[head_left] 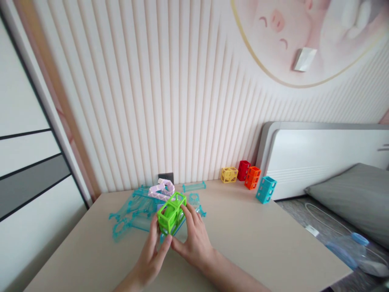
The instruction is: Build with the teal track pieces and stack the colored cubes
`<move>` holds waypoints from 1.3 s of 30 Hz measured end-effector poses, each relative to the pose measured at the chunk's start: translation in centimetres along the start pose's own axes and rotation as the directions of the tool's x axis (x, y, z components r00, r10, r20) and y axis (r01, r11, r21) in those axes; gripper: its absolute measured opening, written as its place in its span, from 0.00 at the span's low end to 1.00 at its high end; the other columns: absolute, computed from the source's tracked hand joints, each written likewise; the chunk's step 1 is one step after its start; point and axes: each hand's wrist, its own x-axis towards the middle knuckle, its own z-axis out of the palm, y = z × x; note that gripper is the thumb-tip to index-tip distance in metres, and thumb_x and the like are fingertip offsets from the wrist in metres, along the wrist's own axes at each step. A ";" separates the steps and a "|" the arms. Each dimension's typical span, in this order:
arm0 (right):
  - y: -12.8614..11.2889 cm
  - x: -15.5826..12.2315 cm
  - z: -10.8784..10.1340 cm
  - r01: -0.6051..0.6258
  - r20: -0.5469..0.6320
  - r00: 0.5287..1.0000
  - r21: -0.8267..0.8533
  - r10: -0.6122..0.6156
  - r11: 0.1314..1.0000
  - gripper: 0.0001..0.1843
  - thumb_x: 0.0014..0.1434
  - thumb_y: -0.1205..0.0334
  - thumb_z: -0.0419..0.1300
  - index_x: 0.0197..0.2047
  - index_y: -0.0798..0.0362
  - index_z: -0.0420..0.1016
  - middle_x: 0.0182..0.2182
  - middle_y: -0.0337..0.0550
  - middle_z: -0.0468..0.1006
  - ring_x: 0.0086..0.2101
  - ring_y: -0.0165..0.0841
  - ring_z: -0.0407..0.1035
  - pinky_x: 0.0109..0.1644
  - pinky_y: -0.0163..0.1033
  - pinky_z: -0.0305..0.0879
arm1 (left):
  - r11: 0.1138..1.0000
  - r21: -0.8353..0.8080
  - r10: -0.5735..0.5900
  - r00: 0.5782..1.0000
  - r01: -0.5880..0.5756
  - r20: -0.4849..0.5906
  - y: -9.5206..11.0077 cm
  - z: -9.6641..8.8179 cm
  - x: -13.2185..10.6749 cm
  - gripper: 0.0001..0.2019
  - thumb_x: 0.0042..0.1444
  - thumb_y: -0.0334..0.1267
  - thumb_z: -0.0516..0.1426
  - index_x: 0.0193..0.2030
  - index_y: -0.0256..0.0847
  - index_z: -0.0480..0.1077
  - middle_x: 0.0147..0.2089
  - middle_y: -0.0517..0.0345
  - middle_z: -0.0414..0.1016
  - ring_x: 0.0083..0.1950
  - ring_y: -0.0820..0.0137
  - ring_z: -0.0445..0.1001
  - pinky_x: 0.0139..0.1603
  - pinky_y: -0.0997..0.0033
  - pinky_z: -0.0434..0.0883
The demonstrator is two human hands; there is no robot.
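Note:
A bright green open-frame block (171, 213) is held just above the beige table (258, 243), near its middle. My left hand (152, 255) grips the block from the near left side, fingers closed on its frame. My right hand (194, 237) holds the block's right side, fingers curled along it and thumb meeting the left hand below. Behind the block lies a pile of clear teal track pieces (133, 211) with a pale pink curved piece (162, 190) on top.
Along the wall stand a yellow block (229, 174), a red block (243, 170), an orange block (253, 177) and a teal block (266, 189). A white headboard (319, 158) and grey pillow (355, 194) lie right of the table. A cupboard stands at the left.

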 end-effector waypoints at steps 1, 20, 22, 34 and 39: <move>0.1 -0.1 0.0 -0.005 -0.003 1.000 0.007 0.005 1.000 0.46 0.52 0.53 0.68 0.69 0.55 0.55 0.64 0.59 0.64 0.63 0.49 0.62 0.63 0.54 0.65 | 0.999 0.038 0.024 0.999 -0.025 0.025 -0.3 -0.1 -0.1 0.35 0.65 0.44 0.56 0.74 0.53 0.44 0.77 0.52 0.45 0.76 0.52 0.42 0.74 0.48 0.50; 22.9 3.3 -6.7 -0.624 -0.386 0.732 -0.050 0.561 0.780 0.49 0.55 0.43 0.60 0.72 0.52 0.45 0.60 0.63 0.64 0.56 0.55 0.66 0.54 0.57 0.68 | 0.592 0.566 0.370 0.817 -0.574 0.442 2.3 -0.1 1.4 0.26 0.63 0.35 0.54 0.68 0.51 0.60 0.66 0.51 0.68 0.67 0.60 0.68 0.64 0.62 0.70; 24.2 3.1 -6.8 -0.667 -0.382 0.704 -0.067 0.599 0.742 0.51 0.54 0.41 0.60 0.73 0.52 0.44 0.59 0.62 0.65 0.56 0.54 0.67 0.54 0.56 0.68 | 0.570 0.558 0.387 0.796 -0.603 0.465 2.1 -0.1 1.5 0.27 0.63 0.34 0.54 0.69 0.51 0.59 0.65 0.51 0.70 0.66 0.61 0.68 0.63 0.63 0.71; 25.9 3.3 -6.6 -0.723 -0.340 0.666 -0.077 0.664 0.687 0.54 0.52 0.44 0.61 0.73 0.52 0.37 0.62 0.64 0.62 0.58 0.56 0.66 0.52 0.53 0.68 | 0.572 0.613 0.270 0.831 -0.545 0.486 2.2 -0.3 1.2 0.23 0.64 0.35 0.55 0.65 0.54 0.63 0.64 0.54 0.71 0.64 0.62 0.71 0.62 0.64 0.72; 25.8 3.3 -6.5 -0.717 -0.309 0.679 -0.083 0.666 0.693 0.55 0.53 0.46 0.61 0.73 0.53 0.34 0.64 0.65 0.58 0.60 0.56 0.63 0.55 0.54 0.67 | 0.571 0.597 0.281 0.818 -0.563 0.503 2.1 -0.2 1.3 0.24 0.63 0.35 0.55 0.65 0.55 0.64 0.64 0.54 0.71 0.63 0.61 0.71 0.61 0.64 0.73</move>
